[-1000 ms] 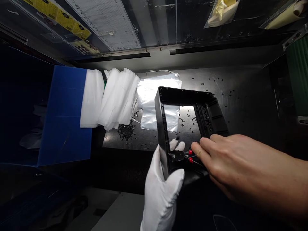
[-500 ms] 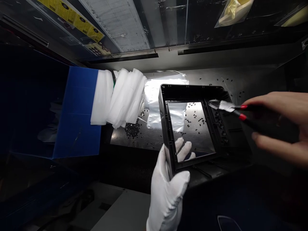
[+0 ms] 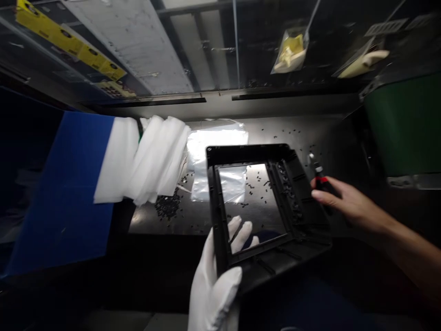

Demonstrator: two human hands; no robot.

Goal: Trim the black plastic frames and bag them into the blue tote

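Observation:
My left hand (image 3: 215, 289), in a white glove, grips the lower left edge of a black plastic housing (image 3: 263, 269). Its thumb lies on the near side, and the fingertips show through the rectangular opening. The housing is held up tilted above the metal bench. My bare right hand (image 3: 344, 202) is closed around a pair of cutting pliers (image 3: 320, 177) with red and black handles. Their metal jaws point up and away, to the right of the housing and apart from it. Part of the handles is hidden in the palm.
White foam sheets (image 3: 155, 156) overlap a blue bin (image 3: 69, 184) on the left. Clear plastic bags (image 3: 203, 161) lie on the metal bench (image 3: 144, 220). A pile of small black scraps (image 3: 167, 205) sits nearby, with more scattered about. A green belt (image 3: 406, 128) stands at right.
The pliers have moved from over the housing's right inner side to outside its right edge. The view has swung right, bringing the green belt in. My left hand still holds the housing.

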